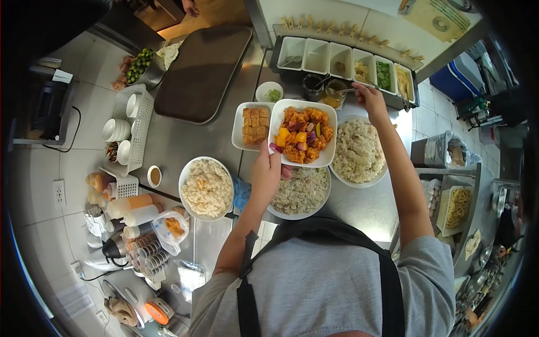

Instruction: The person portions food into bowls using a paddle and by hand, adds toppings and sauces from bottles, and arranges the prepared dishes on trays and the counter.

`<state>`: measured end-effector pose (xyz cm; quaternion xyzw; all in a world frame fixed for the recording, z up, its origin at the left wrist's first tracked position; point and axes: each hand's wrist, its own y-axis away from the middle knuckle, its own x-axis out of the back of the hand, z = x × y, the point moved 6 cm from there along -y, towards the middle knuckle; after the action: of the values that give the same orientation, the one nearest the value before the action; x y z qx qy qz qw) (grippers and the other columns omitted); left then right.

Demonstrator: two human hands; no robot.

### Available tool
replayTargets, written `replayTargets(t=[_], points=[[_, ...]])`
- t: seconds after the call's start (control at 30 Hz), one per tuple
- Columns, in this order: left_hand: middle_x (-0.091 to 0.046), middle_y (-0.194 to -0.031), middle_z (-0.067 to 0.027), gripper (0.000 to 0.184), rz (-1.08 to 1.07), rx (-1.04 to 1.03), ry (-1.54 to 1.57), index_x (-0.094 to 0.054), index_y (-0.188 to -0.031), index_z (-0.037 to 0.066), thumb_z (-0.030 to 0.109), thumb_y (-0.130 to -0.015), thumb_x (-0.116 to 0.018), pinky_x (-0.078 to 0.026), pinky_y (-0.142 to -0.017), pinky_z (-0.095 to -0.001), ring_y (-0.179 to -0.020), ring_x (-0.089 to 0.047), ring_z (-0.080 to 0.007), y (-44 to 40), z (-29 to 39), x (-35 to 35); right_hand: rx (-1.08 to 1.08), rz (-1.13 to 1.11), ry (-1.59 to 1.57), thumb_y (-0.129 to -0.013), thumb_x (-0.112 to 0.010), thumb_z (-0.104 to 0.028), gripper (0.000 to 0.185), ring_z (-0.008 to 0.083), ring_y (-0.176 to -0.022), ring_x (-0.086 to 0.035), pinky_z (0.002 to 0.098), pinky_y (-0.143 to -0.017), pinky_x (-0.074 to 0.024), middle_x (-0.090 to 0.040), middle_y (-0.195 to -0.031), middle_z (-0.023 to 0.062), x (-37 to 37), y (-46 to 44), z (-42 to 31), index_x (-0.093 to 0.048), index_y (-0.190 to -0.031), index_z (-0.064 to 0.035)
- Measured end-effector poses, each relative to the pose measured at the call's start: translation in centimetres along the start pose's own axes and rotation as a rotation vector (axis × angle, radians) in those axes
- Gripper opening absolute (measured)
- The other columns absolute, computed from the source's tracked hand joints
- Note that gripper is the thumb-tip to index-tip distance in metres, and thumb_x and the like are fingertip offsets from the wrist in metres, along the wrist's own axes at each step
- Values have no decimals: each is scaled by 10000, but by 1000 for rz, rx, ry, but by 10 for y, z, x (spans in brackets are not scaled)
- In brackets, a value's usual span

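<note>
My left hand (269, 173) holds a square white bowl (331, 150) of glazed fried pieces with yellow and purple vegetables by its near left corner. My right hand (370, 102) pinches the thin handle of a spoon (343, 90) that reaches over a glass jar of yellowish sauce (333, 100). A darker jar (312, 87) stands just left of it. Partly behind the held bowl is a white dish of golden cut squares (255, 124). Bowls of rice sit below: one at the left (206, 188), one in the middle (303, 192) and one at the right (359, 149).
Along the back runs a rack of white ingredient bins (316, 55). A small bowl of green onion (269, 92) and a brown tray (203, 73) are at the left. Farther left are a white basket (137, 123) and sauce bottles (130, 205). Part of another person's hand (191, 8) shows at the top.
</note>
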<state>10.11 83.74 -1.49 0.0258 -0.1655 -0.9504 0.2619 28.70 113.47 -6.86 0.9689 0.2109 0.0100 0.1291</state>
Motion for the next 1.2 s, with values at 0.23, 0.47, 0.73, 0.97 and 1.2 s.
replayTargets(t=[0.23, 0.47, 0.73, 0.97, 1.2], points=[[-602, -663, -92, 326, -16, -29, -32, -422, -1220, 6, 134, -924, -369, -500, -455, -268, -489, -580, -141, -18, 6, -14, 7, -38, -287, -954, -489, -156, 268, 83, -670, -463, 228, -673, -446, -522, -802, -2, 4, 49, -49, -588, -1125, 24], [-604, -761, -107, 356, -43, -56, 9, -421, -1252, 17, 139, -926, -346, -506, -482, -264, -550, -576, -142, -25, 4, -23, 375, -176, 166, -943, -479, -91, 190, 123, -722, -521, 247, -674, -440, -562, -826, 21, -33, 150, -124, -611, -1045, 1], [-604, -759, -112, 372, -58, -89, 10, -410, -1260, 3, 128, -916, -343, -503, -481, -260, -530, -567, -142, -15, 16, -22, 983, -136, 720, -847, -520, 28, 170, 244, -747, -565, 288, -657, -450, -591, -845, 109, -60, 210, -166, -628, -964, -31], [-617, -673, -95, 412, -49, -41, -7, -387, -1289, -28, 169, -926, -380, -489, -496, -279, -507, -596, -150, -6, 10, -17, 341, 38, -21, -976, -473, -163, 212, 113, -763, -533, 246, -705, -462, -544, -806, 24, -33, 155, -75, -608, -1030, -9], [-624, -728, -98, 442, -12, 15, 44, -369, -1342, 20, 121, -912, -367, -492, -489, -258, -512, -593, -138, 0, 3, 6, 445, 189, 343, -963, -485, -147, 203, 107, -664, -517, 246, -649, -457, -564, -759, 35, -11, 87, -85, -631, -1007, -14]])
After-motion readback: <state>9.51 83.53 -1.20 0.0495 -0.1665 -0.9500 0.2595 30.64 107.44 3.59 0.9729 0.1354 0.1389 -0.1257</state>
